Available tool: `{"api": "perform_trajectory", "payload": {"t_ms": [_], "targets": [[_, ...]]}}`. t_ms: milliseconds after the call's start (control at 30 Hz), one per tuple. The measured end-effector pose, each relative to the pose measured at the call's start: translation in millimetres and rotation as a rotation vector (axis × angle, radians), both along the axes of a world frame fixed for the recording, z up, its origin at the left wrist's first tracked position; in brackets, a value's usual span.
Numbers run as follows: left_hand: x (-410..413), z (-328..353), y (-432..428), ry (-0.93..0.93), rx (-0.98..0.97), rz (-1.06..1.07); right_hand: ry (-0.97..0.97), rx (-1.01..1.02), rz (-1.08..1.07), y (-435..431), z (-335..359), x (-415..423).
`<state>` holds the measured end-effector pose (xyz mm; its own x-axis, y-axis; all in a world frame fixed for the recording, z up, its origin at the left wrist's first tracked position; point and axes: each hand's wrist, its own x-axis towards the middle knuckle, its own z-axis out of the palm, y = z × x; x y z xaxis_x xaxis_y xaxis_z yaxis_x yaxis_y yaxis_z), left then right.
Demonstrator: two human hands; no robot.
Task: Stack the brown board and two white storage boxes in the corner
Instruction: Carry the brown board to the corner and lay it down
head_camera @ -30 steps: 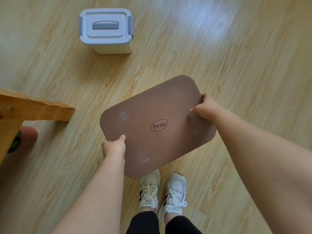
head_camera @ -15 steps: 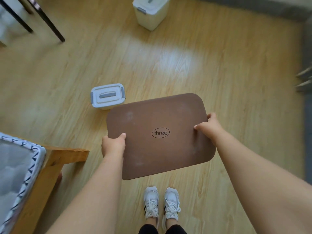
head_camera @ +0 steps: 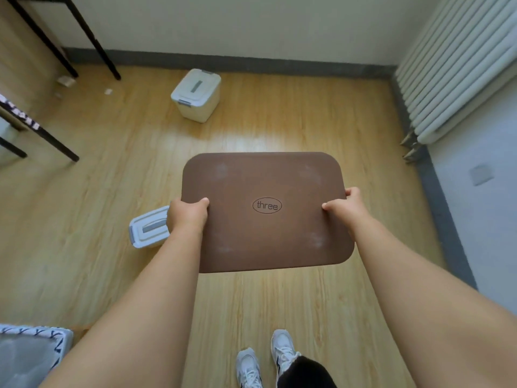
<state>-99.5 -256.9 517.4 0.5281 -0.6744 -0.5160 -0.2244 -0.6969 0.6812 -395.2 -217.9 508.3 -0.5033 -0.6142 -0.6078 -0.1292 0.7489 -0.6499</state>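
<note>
I hold a brown board [head_camera: 265, 239] with rounded corners and a "three" logo flat in front of me, above the wooden floor. My left hand [head_camera: 187, 215] grips its left edge and my right hand [head_camera: 348, 207] grips its right edge. One white storage box [head_camera: 148, 229] with a grey handle sits on the floor just left of the board, partly hidden by my left hand. A second white storage box [head_camera: 197, 95] stands farther off, near the back wall.
A white radiator [head_camera: 458, 65] runs along the right wall, meeting the back wall at a corner [head_camera: 393, 71]. Black furniture legs [head_camera: 92, 40] stand at the upper left. A patterned mattress edge [head_camera: 30, 348] shows at the bottom left. My white shoes [head_camera: 265, 359] are below.
My view has lifted, bringing the walls, radiator and far box into sight. The board has levelled out and sits square to me, with the near box now at its left edge.
</note>
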Motion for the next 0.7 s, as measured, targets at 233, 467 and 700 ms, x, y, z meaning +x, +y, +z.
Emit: {"api": "perform_trajectory", "payload": {"t_ms": [233, 467, 700], "targets": [[-75.8, 25.8, -57.7, -0.020, -0.010, -0.133, -0.032, -0.017, -0.100, -26.3, 21.0, -73.6], [-185.6, 47.2, -139.5, -0.052, 0.008, -0.193, -0.002, -0.014, -0.159, -97.4, 36.5, -175.4], [-271.8, 53.1, -219.7, -0.011, -0.007, -0.221, 0.032, -0.047, -0.163, -173.0, 47.9, -260.9]]}}
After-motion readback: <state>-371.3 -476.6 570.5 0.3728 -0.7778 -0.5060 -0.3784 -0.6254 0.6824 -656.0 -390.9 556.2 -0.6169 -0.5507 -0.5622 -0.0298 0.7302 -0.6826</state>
